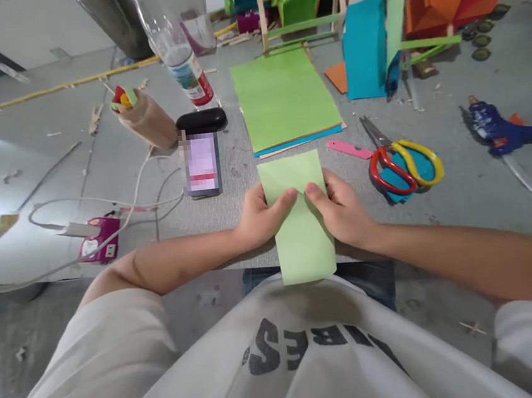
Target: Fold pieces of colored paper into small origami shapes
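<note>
A pale green paper strip [305, 245] is held upright in front of my body, its lower end past the table's front edge. My left hand [265, 215] grips its left side, with the thumb on the front face and the other fingers partly hidden behind. On the right side my right hand [341, 210] holds it the same way, thumb near the middle. The two thumbs are close together but apart. Beyond the strip lies a stack of coloured sheets [286, 98], bright green on top.
Right of the hands are a pink cutter [349, 149], scissors [405, 165] over blue paper and a blue glue gun [505, 126]. To the left are a phone [202, 164], a black case [201, 120], a bottle [186, 74], a cup [150, 119] and a purple socket block [102, 240] with cables.
</note>
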`<state>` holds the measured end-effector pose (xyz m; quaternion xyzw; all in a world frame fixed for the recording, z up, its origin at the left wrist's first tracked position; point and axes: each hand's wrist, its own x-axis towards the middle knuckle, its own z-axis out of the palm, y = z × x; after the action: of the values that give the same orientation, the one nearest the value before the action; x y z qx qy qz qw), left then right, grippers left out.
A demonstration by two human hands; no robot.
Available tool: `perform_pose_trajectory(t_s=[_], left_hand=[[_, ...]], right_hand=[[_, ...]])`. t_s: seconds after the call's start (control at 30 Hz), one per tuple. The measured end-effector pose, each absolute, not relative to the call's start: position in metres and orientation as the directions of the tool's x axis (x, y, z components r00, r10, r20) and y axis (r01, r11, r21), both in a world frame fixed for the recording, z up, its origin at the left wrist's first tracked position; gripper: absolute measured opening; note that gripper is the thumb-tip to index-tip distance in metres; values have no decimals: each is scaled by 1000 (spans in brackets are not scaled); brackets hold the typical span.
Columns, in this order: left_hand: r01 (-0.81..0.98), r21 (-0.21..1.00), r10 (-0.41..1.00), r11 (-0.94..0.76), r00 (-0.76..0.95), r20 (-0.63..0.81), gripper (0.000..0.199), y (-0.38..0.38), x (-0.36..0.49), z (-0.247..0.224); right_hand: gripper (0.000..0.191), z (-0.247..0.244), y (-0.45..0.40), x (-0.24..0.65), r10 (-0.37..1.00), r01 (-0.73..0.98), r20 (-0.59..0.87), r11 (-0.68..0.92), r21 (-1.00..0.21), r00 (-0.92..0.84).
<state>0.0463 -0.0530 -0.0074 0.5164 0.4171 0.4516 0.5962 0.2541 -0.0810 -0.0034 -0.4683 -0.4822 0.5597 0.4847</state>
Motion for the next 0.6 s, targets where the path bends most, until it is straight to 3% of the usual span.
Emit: perform_pose_trajectory(t_s=[0.2,0.33,0.5,0.6], left_hand=[[-249,964,955,96,295,-19,66,-52,47,-12],[-299,954,973,-3,218,72,61,-53,49,-18],[-309,943,984,-125,80,157,84,-53,53,-24],[-267,943,978,-199,4,208,74,-51,53,-23]], right_hand=[[62,-1,-85,251,976,-215,-101,-143,-966,-193],[64,-1,-81,252,983,-263,-117,-152,-953,-144],[70,-3,-79,259,996,-123,-88,-87,-989,7],[68,-5,-76,265,999,-48,-40,-38,-998,26]])
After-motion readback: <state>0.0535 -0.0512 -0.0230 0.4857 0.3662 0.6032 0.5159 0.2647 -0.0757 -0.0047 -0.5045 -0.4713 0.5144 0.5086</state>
